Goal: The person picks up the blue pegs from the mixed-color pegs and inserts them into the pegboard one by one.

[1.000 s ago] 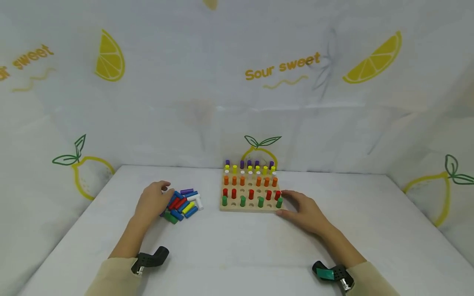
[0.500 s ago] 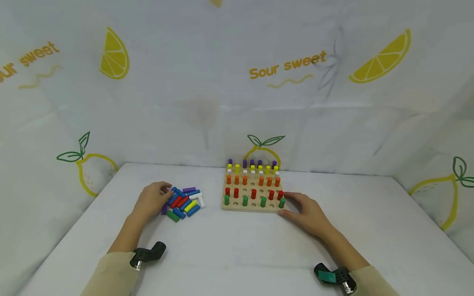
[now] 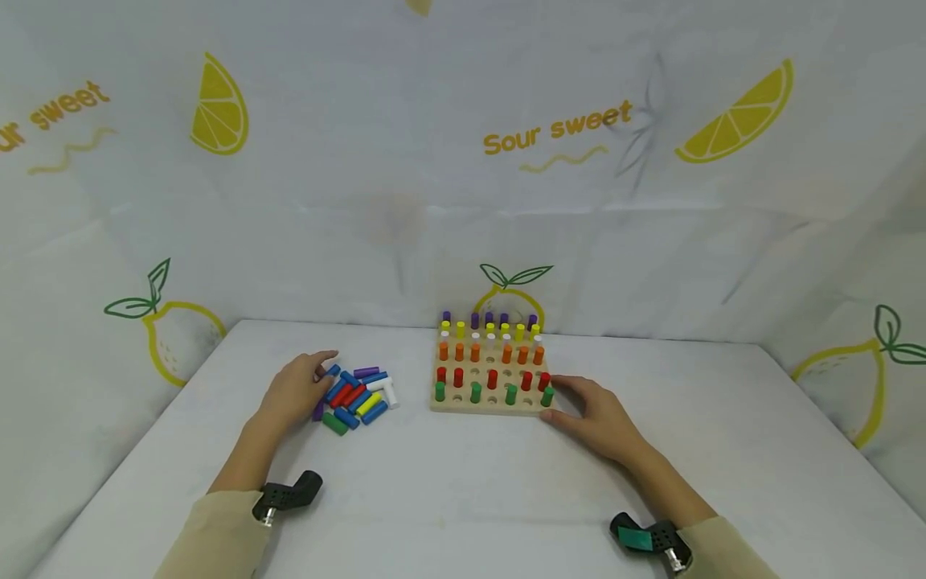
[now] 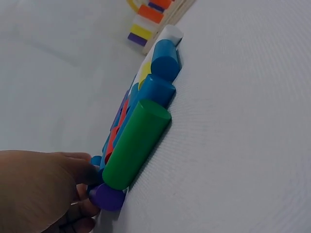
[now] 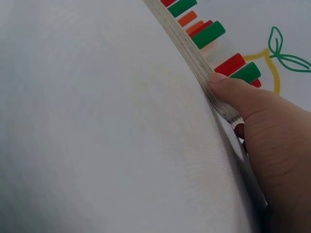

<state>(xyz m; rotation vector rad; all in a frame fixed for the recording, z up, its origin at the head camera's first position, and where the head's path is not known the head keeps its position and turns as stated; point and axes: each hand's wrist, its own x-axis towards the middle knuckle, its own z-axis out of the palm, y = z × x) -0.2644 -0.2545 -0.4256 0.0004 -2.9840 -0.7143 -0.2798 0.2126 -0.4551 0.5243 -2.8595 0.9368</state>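
My left hand (image 3: 295, 392) is at the left edge of a pile of coloured wooden pegs. Between its thumb and fingers it pinches a blue peg (image 3: 333, 370), partly hidden by the fingers in the left wrist view. Close to the thumb lie a green peg (image 4: 137, 145) and a purple peg (image 4: 108, 196). A wooden pegboard (image 3: 486, 408) stands right of the pile, with rows of upright purple, yellow, white, orange, red and green pegs and some bare holes. My right hand (image 3: 596, 418) grips its front right corner, the thumb on the front edge.
Beside the left hand, red pegs (image 3: 354, 396), a yellow peg (image 3: 368, 404), white pegs (image 3: 391, 393) and more blue ones lie loose on the white table (image 3: 463, 482). A lemon-printed white sheet (image 3: 347, 241) rises behind the table.
The left index finger has straightened a little, and the blue peg at its fingertips has shifted slightly left, away from the pile. The right hand and the pegboard stay in place.
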